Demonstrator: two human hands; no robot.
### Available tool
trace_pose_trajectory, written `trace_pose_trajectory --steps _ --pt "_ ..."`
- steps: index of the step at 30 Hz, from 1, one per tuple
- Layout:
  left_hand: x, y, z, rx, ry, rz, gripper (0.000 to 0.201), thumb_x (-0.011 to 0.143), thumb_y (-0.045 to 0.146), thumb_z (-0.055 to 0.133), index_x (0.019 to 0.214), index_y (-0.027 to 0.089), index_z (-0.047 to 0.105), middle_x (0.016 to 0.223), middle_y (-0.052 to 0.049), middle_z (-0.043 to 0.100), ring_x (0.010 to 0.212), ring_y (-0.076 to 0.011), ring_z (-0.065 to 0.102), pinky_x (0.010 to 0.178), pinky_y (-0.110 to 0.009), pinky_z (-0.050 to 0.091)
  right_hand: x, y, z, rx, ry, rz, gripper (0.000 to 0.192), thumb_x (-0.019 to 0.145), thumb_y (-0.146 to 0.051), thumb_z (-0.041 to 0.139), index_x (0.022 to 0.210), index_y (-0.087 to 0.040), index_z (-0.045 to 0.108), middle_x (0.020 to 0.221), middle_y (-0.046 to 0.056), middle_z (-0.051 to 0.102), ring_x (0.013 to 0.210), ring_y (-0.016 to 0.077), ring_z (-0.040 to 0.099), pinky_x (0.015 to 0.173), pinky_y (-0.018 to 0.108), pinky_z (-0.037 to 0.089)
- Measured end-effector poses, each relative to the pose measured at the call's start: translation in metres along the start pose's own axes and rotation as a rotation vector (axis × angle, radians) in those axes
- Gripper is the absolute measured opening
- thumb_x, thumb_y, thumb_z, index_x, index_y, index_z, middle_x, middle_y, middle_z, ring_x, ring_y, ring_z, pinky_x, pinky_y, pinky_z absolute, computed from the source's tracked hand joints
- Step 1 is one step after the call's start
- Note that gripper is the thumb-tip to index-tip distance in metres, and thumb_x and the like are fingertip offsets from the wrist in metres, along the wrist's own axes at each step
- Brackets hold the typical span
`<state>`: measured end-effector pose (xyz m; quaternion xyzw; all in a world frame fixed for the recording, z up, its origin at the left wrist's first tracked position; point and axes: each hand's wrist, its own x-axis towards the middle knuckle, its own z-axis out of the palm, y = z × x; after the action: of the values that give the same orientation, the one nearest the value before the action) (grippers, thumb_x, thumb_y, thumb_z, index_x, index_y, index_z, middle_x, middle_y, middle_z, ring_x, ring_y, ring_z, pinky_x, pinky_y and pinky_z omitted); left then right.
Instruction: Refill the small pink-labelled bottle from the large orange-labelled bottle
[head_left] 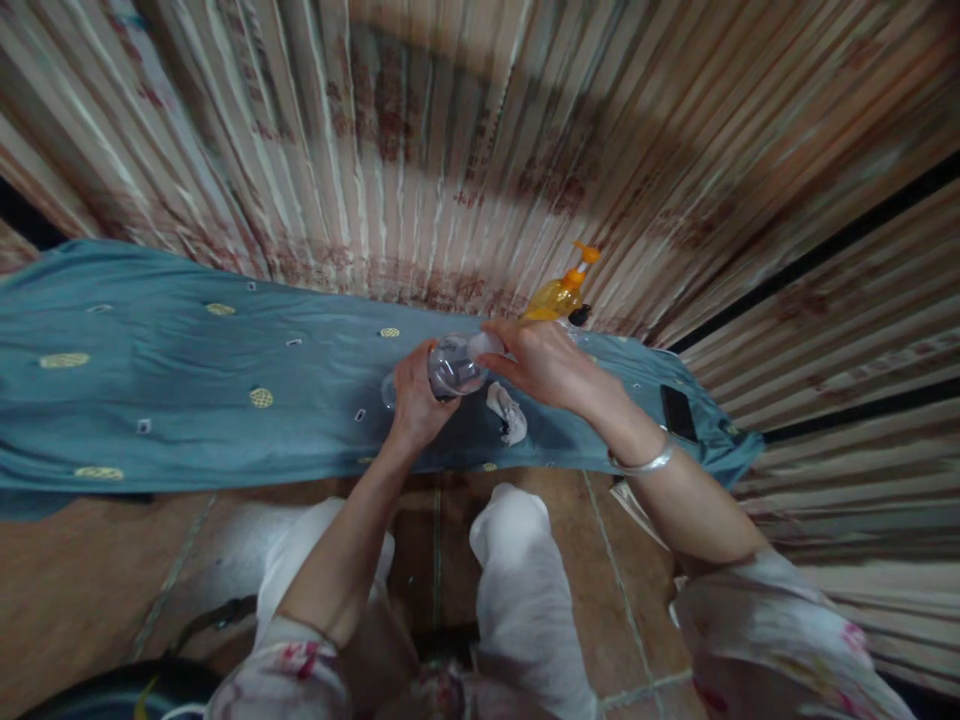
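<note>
Glass (pixel 454 368) partly hidden by hands; orange bottle's (pixel 555 297) base hidden.

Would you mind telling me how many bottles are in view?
2: a clear bottle held in both hands over the blue cloth, and an orange pump bottle just behind the right hand.

Your table (pixel 150 400): pump bottle (pixel 559 292) at its far edge, crumpled cloth (pixel 508 414) before it, phone (pixel 678 411) at right end.

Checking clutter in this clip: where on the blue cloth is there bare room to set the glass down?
Free: the long stretch of blue cloth left of the left hand. Crowded: around the glass and right hand, with white rag, orange bottle and phone.
</note>
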<state>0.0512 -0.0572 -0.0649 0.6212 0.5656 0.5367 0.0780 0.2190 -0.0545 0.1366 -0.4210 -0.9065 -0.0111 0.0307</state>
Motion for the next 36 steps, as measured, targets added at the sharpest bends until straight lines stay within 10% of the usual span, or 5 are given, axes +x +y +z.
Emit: trace_pose_trajectory --steps 10,19,36 --pt "-0.003 -0.009 0.001 -0.127 0.026 -0.040 0.096 0.067 0.026 0.089 0.149 0.018 0.040 0.143 -0.018 0.066 0.135 -0.0350 0.067 0.114 -0.051 0.055 0.027 -0.010 -0.016 -0.090 -0.052 -0.222 0.035 0.097 -0.010 0.062 0.132 -0.016 0.066 0.125 0.013 0.077 0.116 0.0270 0.071 0.096 0.034 0.049" --pt "-0.001 -0.007 -0.002 -0.168 0.045 -0.077 0.091 0.066 0.024 0.089 0.145 0.018 0.044 0.140 -0.017 0.067 0.131 -0.0342 0.068 0.114 -0.050 0.055 0.043 -0.026 -0.026 -0.327 -0.150 -0.098 0.040 0.105 -0.043 0.064 0.127 -0.009 0.071 0.108 0.021 0.081 0.106 0.0329 0.077 0.087 0.037 0.051" --pt "-0.001 -0.007 -0.001 -0.164 0.062 -0.046 0.090 0.067 0.023 0.089 0.145 0.019 0.044 0.138 -0.016 0.068 0.129 -0.0340 0.069 0.111 -0.051 0.057 0.048 -0.031 -0.032 -0.342 -0.212 -0.071 0.042 0.108 -0.045 0.059 0.125 -0.009 0.073 0.112 0.022 0.081 0.108 0.0328 0.076 0.084 0.035 0.049"
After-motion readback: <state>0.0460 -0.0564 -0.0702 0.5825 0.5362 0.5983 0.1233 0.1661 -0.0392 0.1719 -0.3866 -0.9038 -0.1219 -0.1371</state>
